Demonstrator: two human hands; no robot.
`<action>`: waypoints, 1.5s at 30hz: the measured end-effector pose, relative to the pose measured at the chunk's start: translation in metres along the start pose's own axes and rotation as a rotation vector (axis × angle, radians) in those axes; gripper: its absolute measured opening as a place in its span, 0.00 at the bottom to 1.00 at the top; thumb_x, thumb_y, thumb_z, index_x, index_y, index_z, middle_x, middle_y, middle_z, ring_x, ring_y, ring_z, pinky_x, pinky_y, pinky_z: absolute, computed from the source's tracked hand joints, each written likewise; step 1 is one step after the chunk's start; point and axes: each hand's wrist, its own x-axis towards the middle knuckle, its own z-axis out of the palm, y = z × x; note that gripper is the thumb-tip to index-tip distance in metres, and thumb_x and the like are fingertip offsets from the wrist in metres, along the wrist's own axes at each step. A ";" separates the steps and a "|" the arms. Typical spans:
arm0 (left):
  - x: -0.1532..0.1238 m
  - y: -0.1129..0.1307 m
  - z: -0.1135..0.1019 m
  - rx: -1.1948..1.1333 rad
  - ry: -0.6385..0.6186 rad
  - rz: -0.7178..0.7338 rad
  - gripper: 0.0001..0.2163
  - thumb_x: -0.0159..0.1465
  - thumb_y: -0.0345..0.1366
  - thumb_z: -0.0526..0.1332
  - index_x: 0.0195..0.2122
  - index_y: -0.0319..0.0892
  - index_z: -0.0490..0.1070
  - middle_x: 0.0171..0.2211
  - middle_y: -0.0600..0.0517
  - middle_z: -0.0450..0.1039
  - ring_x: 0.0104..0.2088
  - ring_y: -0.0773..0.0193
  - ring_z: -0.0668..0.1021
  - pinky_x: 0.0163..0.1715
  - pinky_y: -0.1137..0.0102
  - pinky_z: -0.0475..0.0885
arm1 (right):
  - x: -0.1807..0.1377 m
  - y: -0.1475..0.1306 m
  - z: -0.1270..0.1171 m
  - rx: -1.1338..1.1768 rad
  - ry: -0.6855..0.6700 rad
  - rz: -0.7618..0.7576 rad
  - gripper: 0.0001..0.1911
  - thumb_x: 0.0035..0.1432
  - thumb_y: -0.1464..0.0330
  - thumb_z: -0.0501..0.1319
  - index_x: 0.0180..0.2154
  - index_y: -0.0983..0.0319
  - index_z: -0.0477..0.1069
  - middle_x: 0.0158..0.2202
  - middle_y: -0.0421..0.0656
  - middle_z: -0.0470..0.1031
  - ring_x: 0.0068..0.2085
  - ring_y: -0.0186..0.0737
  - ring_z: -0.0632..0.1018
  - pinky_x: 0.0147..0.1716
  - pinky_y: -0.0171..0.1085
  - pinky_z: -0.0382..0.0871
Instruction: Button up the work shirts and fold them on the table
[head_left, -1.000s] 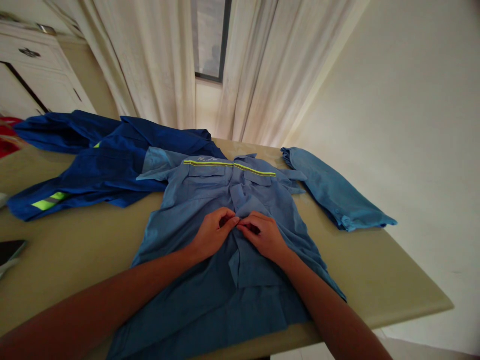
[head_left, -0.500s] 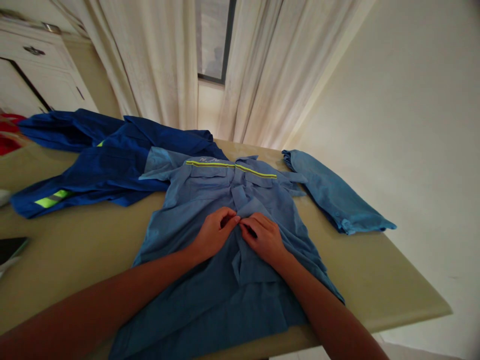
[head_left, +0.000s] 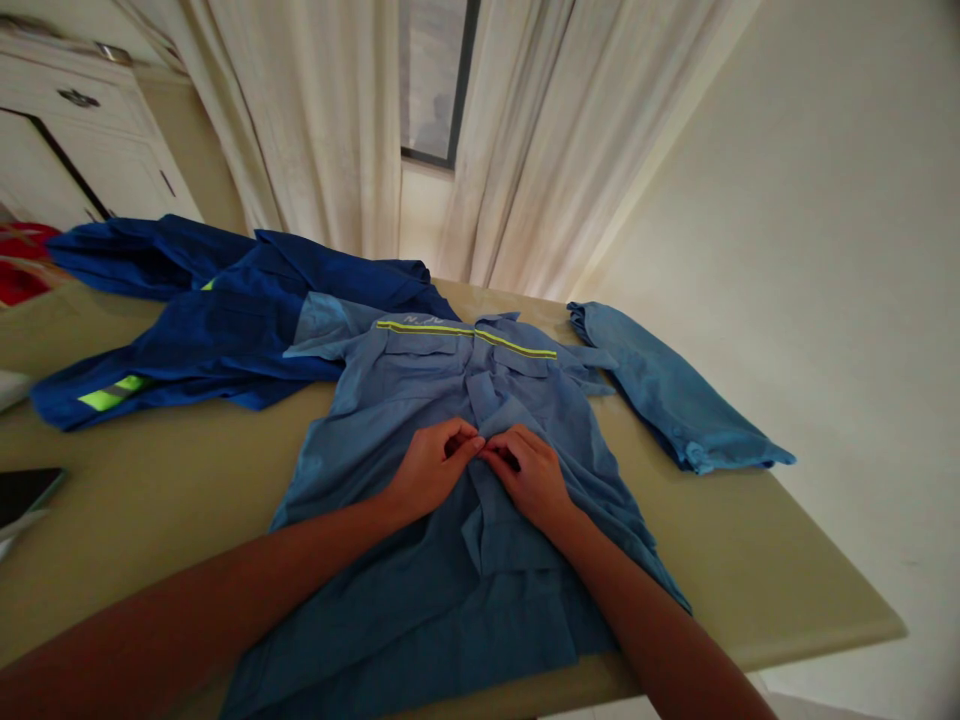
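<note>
**Two hands meet at the front placket (head_left: pixel 486 397) of a light blue work shirt (head_left: pixel 457 565)**

The short-sleeved shirt lies front side up on the table (head_left: pixel 757 560), its collar to the far side and its hem toward the person. I suppose it is spread this way so that the front opening runs in the middle, where both hands can reach it equally.

The left hand (head_left: pixel 433 468) and the right hand (head_left: pixel 529 478) are face to face, fingertips almost touching. On each, thumb and forefinger are pressed together at the tips, pinching the cloth of the placket, while a small rounded hollow remains behind the tips. Such a fine pinch probably serves for a small part, perhaps a button, but the fingers hide it and I cannot tell.

The shirt's left-hand sleeve in the view rests over a dark blue garment (head_left: pixel 225 335) with reflective patches. At the right lies a folded light blue garment (head_left: pixel 675 395).
</note>
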 end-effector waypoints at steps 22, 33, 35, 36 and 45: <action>-0.020 0.004 -0.001 0.653 -0.295 0.382 0.21 0.71 0.48 0.59 0.61 0.44 0.70 0.63 0.42 0.70 0.63 0.46 0.71 0.63 0.48 0.64 | 0.014 0.015 -0.041 0.191 0.223 -0.089 0.22 0.74 0.62 0.55 0.25 0.60 0.69 0.29 0.41 0.68 0.32 0.38 0.72 0.35 0.38 0.69; -0.082 0.029 0.025 0.701 -0.644 0.384 0.32 0.70 0.54 0.57 0.71 0.48 0.58 0.72 0.39 0.56 0.72 0.34 0.56 0.68 0.32 0.51 | 0.061 0.010 0.001 -0.177 -0.196 0.213 0.16 0.64 0.60 0.68 0.51 0.58 0.76 0.47 0.46 0.77 0.40 0.41 0.79 0.43 0.39 0.71; -0.077 0.040 0.017 0.653 -0.725 0.387 0.26 0.70 0.50 0.59 0.67 0.52 0.64 0.70 0.42 0.60 0.71 0.35 0.59 0.66 0.34 0.56 | 0.061 0.019 0.011 -0.160 -0.179 0.250 0.17 0.64 0.62 0.68 0.52 0.60 0.76 0.48 0.48 0.77 0.44 0.44 0.79 0.46 0.40 0.71; -0.070 0.044 0.013 0.617 -0.753 0.377 0.21 0.71 0.46 0.58 0.64 0.52 0.68 0.68 0.45 0.65 0.69 0.39 0.64 0.65 0.39 0.61 | 0.060 0.024 0.011 -0.113 -0.163 0.238 0.15 0.65 0.63 0.67 0.51 0.60 0.76 0.47 0.48 0.78 0.45 0.43 0.79 0.46 0.40 0.71; 0.043 0.021 0.005 0.662 -0.293 -0.124 0.14 0.72 0.36 0.49 0.37 0.41 0.73 0.35 0.45 0.81 0.35 0.57 0.83 0.37 0.67 0.74 | 0.033 0.043 -0.033 0.210 -0.495 0.195 0.10 0.53 0.67 0.75 0.38 0.61 0.79 0.33 0.40 0.80 0.32 0.37 0.79 0.34 0.33 0.69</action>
